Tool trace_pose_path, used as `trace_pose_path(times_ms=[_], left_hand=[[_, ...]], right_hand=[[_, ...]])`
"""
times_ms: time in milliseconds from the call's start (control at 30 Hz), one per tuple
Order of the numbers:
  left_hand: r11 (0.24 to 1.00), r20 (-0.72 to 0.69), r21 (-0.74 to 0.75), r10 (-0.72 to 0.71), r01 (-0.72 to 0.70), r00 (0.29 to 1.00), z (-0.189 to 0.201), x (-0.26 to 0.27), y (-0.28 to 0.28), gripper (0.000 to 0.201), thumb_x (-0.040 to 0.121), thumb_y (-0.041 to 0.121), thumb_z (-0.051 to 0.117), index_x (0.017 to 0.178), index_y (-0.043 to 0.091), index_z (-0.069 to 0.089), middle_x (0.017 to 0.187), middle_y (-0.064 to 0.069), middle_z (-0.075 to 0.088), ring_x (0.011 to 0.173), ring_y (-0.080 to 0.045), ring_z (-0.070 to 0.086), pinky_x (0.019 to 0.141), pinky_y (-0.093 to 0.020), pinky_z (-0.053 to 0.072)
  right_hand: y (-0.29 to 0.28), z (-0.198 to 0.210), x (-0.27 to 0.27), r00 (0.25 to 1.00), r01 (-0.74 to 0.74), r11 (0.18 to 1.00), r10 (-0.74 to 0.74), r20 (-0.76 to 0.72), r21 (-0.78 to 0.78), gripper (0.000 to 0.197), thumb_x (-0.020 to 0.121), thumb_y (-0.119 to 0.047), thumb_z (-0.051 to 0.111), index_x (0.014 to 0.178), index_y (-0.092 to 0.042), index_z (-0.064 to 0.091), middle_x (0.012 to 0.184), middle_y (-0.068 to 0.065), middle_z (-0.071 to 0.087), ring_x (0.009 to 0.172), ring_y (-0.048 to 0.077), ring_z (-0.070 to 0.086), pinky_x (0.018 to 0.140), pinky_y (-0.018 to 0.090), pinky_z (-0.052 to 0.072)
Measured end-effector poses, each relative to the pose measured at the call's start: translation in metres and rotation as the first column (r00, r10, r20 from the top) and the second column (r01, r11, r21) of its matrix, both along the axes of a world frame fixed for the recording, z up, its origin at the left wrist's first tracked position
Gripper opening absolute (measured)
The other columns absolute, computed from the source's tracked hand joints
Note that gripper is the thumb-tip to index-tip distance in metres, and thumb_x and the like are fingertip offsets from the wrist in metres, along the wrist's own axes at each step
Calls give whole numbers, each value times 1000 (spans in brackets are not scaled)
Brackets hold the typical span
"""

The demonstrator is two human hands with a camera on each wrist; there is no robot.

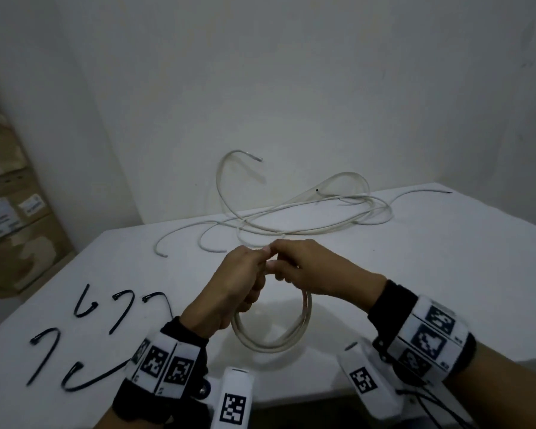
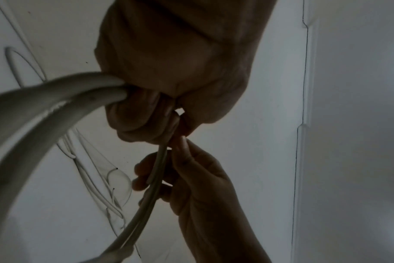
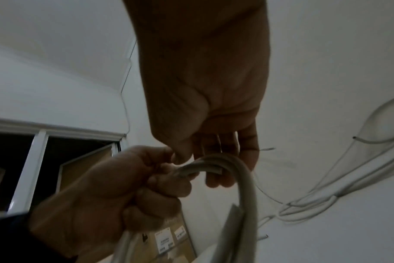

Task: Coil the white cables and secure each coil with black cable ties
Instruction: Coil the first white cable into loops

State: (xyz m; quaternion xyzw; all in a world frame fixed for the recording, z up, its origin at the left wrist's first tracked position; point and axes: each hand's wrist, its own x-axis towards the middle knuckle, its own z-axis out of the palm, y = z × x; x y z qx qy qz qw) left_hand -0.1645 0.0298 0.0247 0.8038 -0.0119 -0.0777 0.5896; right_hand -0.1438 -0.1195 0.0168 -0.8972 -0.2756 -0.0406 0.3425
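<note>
A coiled white cable (image 1: pixel 271 332) hangs in a loop between my two hands above the white table (image 1: pixel 415 274). My left hand (image 1: pixel 245 280) grips the top of the coil, its fingers curled round the strands (image 2: pixel 56 99). My right hand (image 1: pixel 294 264) meets it from the right and pinches the coil's top (image 3: pixel 205 165) beside the left thumb. Several black cable ties (image 1: pixel 84 332) lie loose on the table's near left. More white cables (image 1: pixel 291 218) sprawl uncoiled at the table's far side, some arching up against the wall.
Cardboard boxes (image 1: pixel 10 218) with labels stand stacked beyond the table's left edge. A white wall (image 1: pixel 291 88) runs close behind the table. A dark window frame (image 3: pixel 40 160) shows in the right wrist view.
</note>
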Motion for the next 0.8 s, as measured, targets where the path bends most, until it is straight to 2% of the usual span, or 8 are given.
trace_pose_path(times_ms=[100,167,267,333,433,567,667,800], left_hand=[[1000,-115,-25,1,-4,993,2,0,10,44,97,30,38,56,15,44,45,4,33,38,-8,21,37,-20,16],[1000,-139,9,3,-1,990,4,0,17,39,95,29,38,61,12,47,44,4,35,38,-8,22,37,-20,16],[999,-151,54,10,-2,988,6,-2,26,28,95,34,39,77,13,45,46,3,39,39,-9,23,40,-21,16],[998,-133,64,20,-11,991,6,-1,32,30,96,42,41,90,13,44,48,1,42,39,-10,26,40,-20,18],[999,-47,44,16,-13,999,7,2,44,40,95,51,45,98,11,47,54,-6,53,41,-14,37,42,-22,25],[999,84,36,-30,27,996,8,5,68,40,92,40,58,97,0,59,67,-9,64,51,-17,54,47,-26,44],[995,101,-94,-16,26,995,-3,5,81,36,94,34,55,98,-1,63,70,-9,63,56,-19,57,52,-29,49],[951,106,-294,131,-95,986,-21,2,88,36,99,32,47,104,-1,62,68,-12,61,56,-26,60,55,-34,53]], right_hand=[[11,-5,5,1000,-6,992,6,0,-126,24,99,-29,43,98,-13,61,86,8,69,80,20,64,77,35,52],[18,-10,6,999,-34,988,29,-35,-153,24,99,-28,42,87,-16,59,83,7,69,76,20,65,74,34,53],[26,-17,4,982,-92,994,81,-170,-59,24,99,-32,43,82,-19,54,75,-1,65,64,12,62,57,24,51],[31,-22,3,975,-100,995,99,-198,8,25,98,-31,44,79,-18,54,70,-1,64,57,12,60,47,23,48],[39,-28,3,988,-54,991,72,-139,124,28,98,-30,45,76,-16,54,66,3,64,56,16,60,42,24,45],[42,-30,7,986,52,947,1,-166,318,29,97,-27,47,74,-13,55,62,5,62,51,17,57,40,25,45],[44,-29,11,977,96,913,-9,-215,397,27,98,-23,46,75,-11,55,60,5,61,49,18,55,40,25,43],[57,-33,16,966,134,862,-3,-259,489,28,98,-22,45,77,-8,56,60,6,60,50,18,57,39,25,43]])
